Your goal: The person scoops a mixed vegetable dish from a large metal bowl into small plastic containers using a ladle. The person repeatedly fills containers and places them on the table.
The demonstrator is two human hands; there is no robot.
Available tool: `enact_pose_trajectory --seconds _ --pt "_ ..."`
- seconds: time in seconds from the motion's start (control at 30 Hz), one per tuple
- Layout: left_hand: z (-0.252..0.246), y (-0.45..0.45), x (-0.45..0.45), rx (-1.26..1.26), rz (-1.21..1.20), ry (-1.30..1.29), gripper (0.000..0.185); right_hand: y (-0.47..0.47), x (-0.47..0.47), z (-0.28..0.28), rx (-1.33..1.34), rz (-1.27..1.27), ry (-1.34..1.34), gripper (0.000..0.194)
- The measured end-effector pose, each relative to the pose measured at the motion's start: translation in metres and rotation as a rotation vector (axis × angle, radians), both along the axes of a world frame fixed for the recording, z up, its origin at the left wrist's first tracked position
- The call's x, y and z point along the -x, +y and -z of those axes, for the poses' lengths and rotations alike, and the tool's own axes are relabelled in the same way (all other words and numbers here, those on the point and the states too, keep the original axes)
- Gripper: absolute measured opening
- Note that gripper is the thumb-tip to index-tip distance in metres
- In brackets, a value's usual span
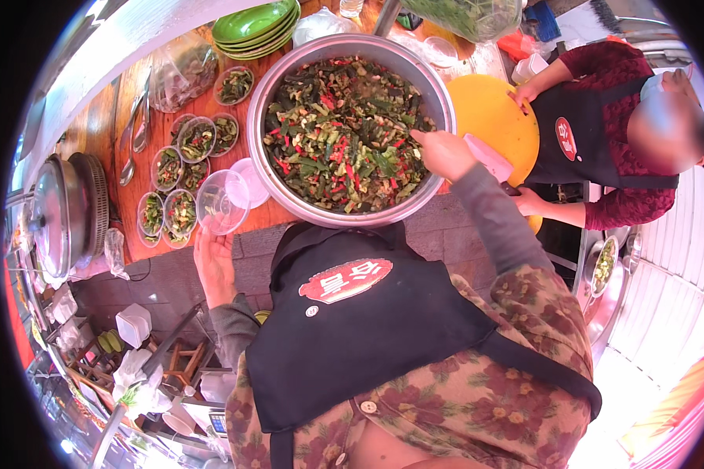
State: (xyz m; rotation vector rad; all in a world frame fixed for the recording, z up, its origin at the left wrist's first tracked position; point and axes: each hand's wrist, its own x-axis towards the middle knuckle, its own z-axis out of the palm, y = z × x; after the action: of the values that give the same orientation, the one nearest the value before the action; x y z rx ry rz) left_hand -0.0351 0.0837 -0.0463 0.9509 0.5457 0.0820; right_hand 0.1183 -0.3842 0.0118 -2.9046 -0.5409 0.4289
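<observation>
My left hand (216, 261) holds a clear plastic cup (226, 196) up by its near side, tilted, with a few food traces inside. Beside it, a translucent pinkish plastic cup or lid (257, 183) touches the big bowl's left side. The large metal bowl (352, 218) brims with a mix of chopped green vegetables and red chili (343, 135). My right hand (444, 153) reaches over the bowl's right rim with its fingers at the food; whether it grips a utensil is hidden. Several clear cups of the same mix (182, 214) stand left of the bowl, some stacked.
At right, a co-worker (598, 135) touches a round orange cutting board (475, 105) with one hand and holds a cleaver-like knife (488, 158) in the other. Green plates (255, 29), a filled plastic bag (182, 70) and metal spoons (135, 138) lie on the wooden table (108, 108).
</observation>
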Motion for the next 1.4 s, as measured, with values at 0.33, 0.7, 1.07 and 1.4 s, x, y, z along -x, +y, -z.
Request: enact_pose_trajectory --seconds 0.33,0.7,1.07,1.4 --pt "-0.005 -0.003 0.008 -0.012 -0.025 -0.024 0.046 0.005 0.004 -0.035 -0.052 0.123 -0.136 0.042" --pt "-0.012 -0.024 -0.017 -0.035 0.037 -0.052 0.039 -0.024 0.01 -0.025 -0.333 -0.011 -0.124 0.041" --pt "-0.018 -0.031 -0.028 -0.001 0.087 -0.042 0.037 0.006 0.003 0.015 -0.046 0.162 -0.048 0.042" --pt "-0.017 -0.029 -0.012 0.028 0.041 -0.036 0.037 -0.014 -0.027 0.015 -0.213 0.301 -0.137 0.043"
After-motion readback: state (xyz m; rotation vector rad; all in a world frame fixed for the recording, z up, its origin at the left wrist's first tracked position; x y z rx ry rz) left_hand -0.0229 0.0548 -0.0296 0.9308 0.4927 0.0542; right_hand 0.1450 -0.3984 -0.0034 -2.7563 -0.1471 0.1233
